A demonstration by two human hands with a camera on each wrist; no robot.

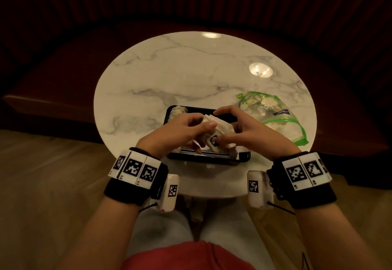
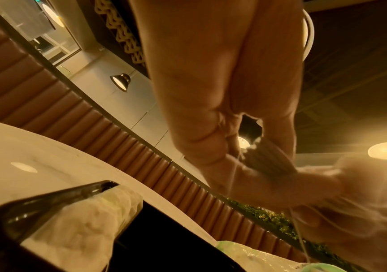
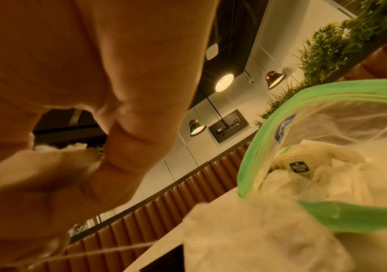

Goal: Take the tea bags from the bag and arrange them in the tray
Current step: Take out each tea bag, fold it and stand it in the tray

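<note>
both hands, left hand [image 1: 180,128] and right hand [image 1: 244,127], are clasped around a tea-bag bundle [image 1: 216,126] held mid-frame directly above the tray [image 1: 203,157], bag [image 1: 273,112] at right.

Left wrist view: left hand [image 2: 222,92] curled, fingers pinching a pale tea bag [image 2: 269,162] — blurred. Below, black tray [image 2: 13,217] on the marble table [image 2: 36,147], tea bags [image 2: 89,220] stacked at its corner. Green-edged bag [image 2: 257,257] just beside the tray; ribbed bench back [image 2: 48,95] beyond.
</note>
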